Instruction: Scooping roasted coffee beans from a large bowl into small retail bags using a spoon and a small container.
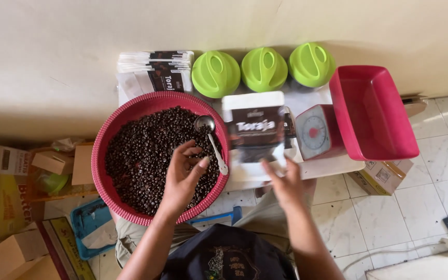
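Note:
A round red basket (105, 136) full of dark coffee beans (146, 142) sits on my lap and the low white table. My left hand (181, 175) hovers over the beans with fingers loosely curled, close to a metal scoop with a white handle (211, 139) that rests on the beans; whether it touches the scoop I cannot tell. My right hand (283, 182) holds the lower edge of a white pouch with a dark label (255, 127), upright and slightly blurred, just right of the basket.
A stack of similar white pouches (154, 70) lies behind the basket. Three jars with green lids (263, 69) line the wall. A red kitchen scale (315, 132) with a red tray (372, 111) stands to the right. Cardboard boxes (6, 197) crowd the floor at left.

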